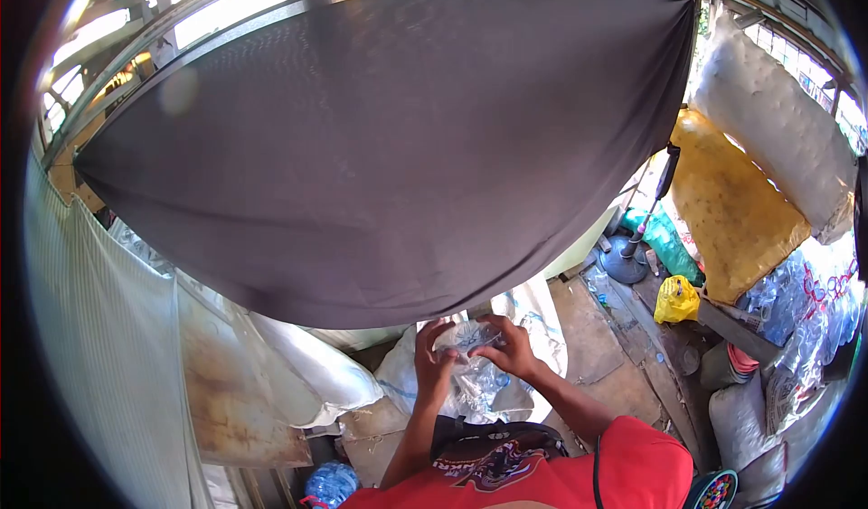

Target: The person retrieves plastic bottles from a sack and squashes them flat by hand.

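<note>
Both hands are raised in front of the chest, below the lower edge of a hanging dark cloth (398, 147). My left hand (436, 342) and my right hand (508, 346) curve round opposite sides of a clear, crumpled plastic piece (470, 335), with the thumbs toward each other. More clear plastic (479, 387) shows just beneath the hands. Behind it lies a white woven sack (533, 319) with blue stripes. Fine detail of the held plastic is too small to tell.
A pale curtain (108, 328) and white sacks (298, 373) stand at the left. On the right are a yellow bag (676, 299), a blue round container (624, 259), a foam slab (732, 202), a wooden beam (737, 331) and bagged plastic (814, 301). A tub of colourful caps (714, 491) sits at lower right.
</note>
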A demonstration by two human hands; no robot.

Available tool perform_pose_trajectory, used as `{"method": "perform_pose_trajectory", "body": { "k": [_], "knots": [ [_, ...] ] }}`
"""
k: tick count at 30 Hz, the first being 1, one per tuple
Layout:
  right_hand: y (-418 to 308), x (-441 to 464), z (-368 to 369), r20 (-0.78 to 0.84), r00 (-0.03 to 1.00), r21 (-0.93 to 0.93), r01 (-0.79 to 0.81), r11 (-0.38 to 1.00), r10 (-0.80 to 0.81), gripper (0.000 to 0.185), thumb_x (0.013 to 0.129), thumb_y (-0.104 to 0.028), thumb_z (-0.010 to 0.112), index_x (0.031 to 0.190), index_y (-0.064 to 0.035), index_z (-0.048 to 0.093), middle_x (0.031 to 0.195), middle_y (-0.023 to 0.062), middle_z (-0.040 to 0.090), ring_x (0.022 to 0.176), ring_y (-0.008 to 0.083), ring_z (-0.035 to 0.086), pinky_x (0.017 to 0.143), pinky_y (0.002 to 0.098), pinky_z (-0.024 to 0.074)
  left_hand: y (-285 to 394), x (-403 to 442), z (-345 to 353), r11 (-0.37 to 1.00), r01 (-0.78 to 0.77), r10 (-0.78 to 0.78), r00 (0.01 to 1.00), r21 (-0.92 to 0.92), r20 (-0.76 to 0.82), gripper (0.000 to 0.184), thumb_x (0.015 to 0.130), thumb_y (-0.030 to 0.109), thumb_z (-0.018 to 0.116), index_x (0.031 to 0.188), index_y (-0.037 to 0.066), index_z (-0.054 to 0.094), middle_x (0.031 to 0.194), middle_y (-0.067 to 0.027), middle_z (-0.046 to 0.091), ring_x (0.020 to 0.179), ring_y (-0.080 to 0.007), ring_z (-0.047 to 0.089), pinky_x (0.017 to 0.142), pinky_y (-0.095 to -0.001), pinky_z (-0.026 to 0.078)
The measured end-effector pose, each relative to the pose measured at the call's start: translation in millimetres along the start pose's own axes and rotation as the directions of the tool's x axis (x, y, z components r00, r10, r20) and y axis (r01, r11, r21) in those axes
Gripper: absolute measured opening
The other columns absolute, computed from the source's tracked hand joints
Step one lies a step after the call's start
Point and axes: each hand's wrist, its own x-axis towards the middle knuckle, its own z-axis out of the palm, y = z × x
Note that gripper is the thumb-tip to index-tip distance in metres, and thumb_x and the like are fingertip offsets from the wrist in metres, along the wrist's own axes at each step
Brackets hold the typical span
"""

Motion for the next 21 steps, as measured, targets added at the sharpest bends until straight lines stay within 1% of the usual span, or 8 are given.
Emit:
{"method": "perform_pose_trajectory", "body": {
  "k": [3,4,6,7,9,12,15,21],
  "knots": [
    [-3.9,8.8,-0.8,-0.125,0.990,0.021,0.067,0.998,-0.064,0.062,0.068,-0.024,0.085,0.117,-0.0004,0.054,0.105,0.0170,0.064,0.093,0.0234,0.066,0.079,0.0335,0.0522,-8.6,8.0,-6.2,1.000,0.021,-0.021,0.996,0.001,0.090,0.067,0.075,0.026,0.079,0.129,0.001,0.046,0.118,-0.0090,0.057,0.114,-0.0208,0.052,0.094,-0.0337,0.044],
    [-1.7,15.1,3.5,-0.172,0.976,0.321,-0.076,0.944,0.137,0.060,0.068,-0.016,0.084,0.119,-0.0016,0.053,0.109,0.0126,0.061,0.094,0.0204,0.062,0.080,0.0328,0.0518,-11.0,11.1,-12.0,0.994,0.106,-0.111,0.978,0.040,0.178,0.065,0.075,0.023,0.079,0.128,0.001,0.047,0.118,-0.0083,0.058,0.113,-0.0197,0.053,0.096,-0.0330,0.043],
    [-41.4,38.7,-11.0,-0.237,0.880,0.573,-0.217,0.791,0.413,0.059,0.075,-0.005,0.074,0.127,-0.0027,0.046,0.107,0.0083,0.059,0.089,0.0147,0.059,0.076,0.0288,0.0515,-22.1,9.7,-14.7,0.957,0.261,-0.284,0.931,0.128,0.229,0.056,0.076,0.015,0.078,0.123,0.002,0.051,0.114,-0.0060,0.060,0.107,-0.0150,0.055,0.094,-0.0292,0.042],
    [-35.1,47.7,-11.7,-0.300,0.868,0.598,-0.153,0.787,0.397,0.058,0.078,-0.005,0.072,0.129,-0.0017,0.043,0.108,0.0097,0.058,0.091,0.0136,0.059,0.076,0.0262,0.0502,-5.9,13.0,-4.6,0.946,0.227,-0.278,0.935,0.231,0.220,0.045,0.080,0.011,0.073,0.119,0.001,0.053,0.110,-0.0055,0.061,0.103,-0.0135,0.056,0.093,-0.0286,0.042],
    [-51.4,62.3,-20.9,-0.318,0.894,0.514,-0.118,0.850,0.316,0.058,0.081,-0.006,0.071,0.130,-0.0003,0.041,0.111,0.0099,0.058,0.094,0.0149,0.058,0.081,0.0261,0.0482,2.2,19.5,3.0,0.949,0.148,-0.201,0.965,0.279,0.170,0.041,0.083,0.013,0.071,0.118,0.002,0.053,0.110,-0.0051,0.061,0.103,-0.0125,0.055,0.092,-0.0284,0.042],
    [-46.2,65.6,-13.1,-0.169,0.936,0.671,-0.122,0.732,0.310,0.047,0.086,-0.011,0.068,0.126,0.0018,0.046,0.109,0.0072,0.060,0.097,0.0140,0.057,0.086,0.0270,0.0459,6.2,32.4,12.0,0.982,0.091,-0.106,0.991,0.168,0.086,0.037,0.086,0.017,0.068,0.116,0.001,0.053,0.107,-0.0055,0.061,0.100,-0.0134,0.055,0.089,-0.0290,0.043],
    [-35.4,56.9,-16.0,0.136,0.933,0.581,-0.348,0.736,0.333,0.034,0.091,-0.014,0.063,0.118,0.0034,0.053,0.103,0.0044,0.062,0.100,0.0127,0.056,0.091,0.0281,0.0437,24.9,40.2,25.2,0.977,0.047,-0.058,0.997,0.207,0.046,0.036,0.088,0.020,0.067,0.115,0.000,0.053,0.106,-0.0057,0.061,0.098,-0.0125,0.055,0.086,-0.0277,0.043],
    [-44.7,52.0,-6.0,-0.120,0.946,0.506,-0.204,0.838,0.302,0.027,0.099,-0.024,0.050,0.097,0.0018,0.057,0.089,0.0008,0.060,0.083,0.0074,0.051,0.074,0.0249,0.0425,9.5,40.6,35.2,0.999,0.002,-0.004,0.998,0.037,0.059,0.033,0.089,0.021,0.066,0.113,0.001,0.054,0.101,-0.0027,0.061,0.089,-0.0080,0.054,0.079,-0.0230,0.043]
  ]
}}
